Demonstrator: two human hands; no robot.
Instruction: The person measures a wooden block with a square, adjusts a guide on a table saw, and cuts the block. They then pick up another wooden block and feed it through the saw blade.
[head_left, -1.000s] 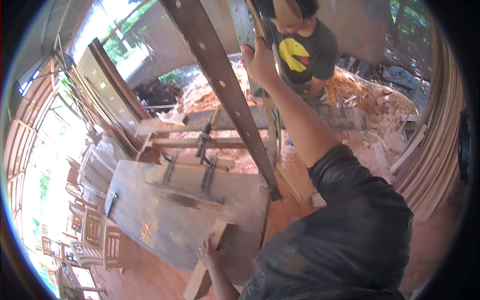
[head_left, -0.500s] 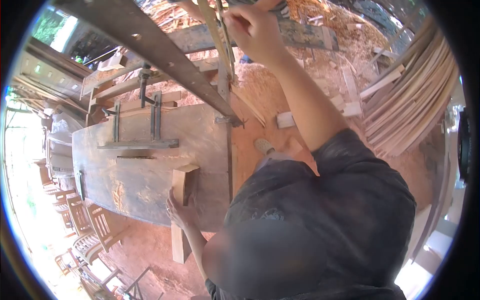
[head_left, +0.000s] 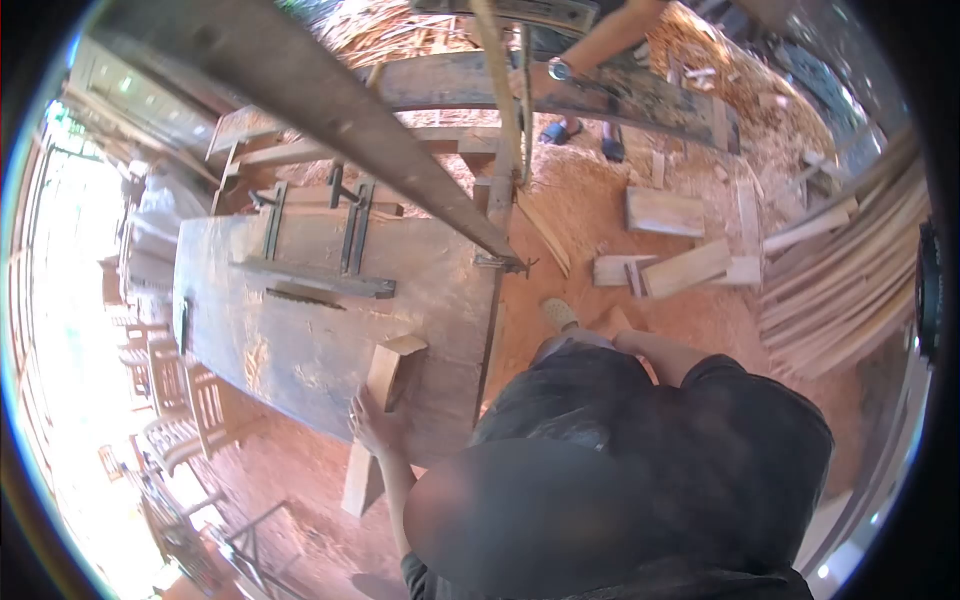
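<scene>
Right arm (head_left: 662,354) lowered to the body; left hand (head_left: 378,425) stays on wooden block (head_left: 398,362)

I note the right arm has come down from its raised reach beside the metal beam (head_left: 380,148) and now lies against the dark shirt (head_left: 740,450). The right hand is hidden from me, so I cannot tell how open it is or what it has hold of.

I find the left hand closed over the wooden block, fingers wrapped across it (the thumb I cannot make out). The block lies on the worktable (head_left: 430,295), its near end projecting past the edge above the floor. It sits near the toothed blade (head_left: 305,298) in the tabletop, without touching it. Beyond the blade I record a long bar (head_left: 320,279), with two metal arms meeting it.

At the top of my view, a co-worker's arm (head_left: 620,35), wearing a wristwatch (head_left: 559,68), extends over a plank (head_left: 440,82). I see offcuts (head_left: 665,212) on the floor, near stacked strips (head_left: 850,260).
</scene>
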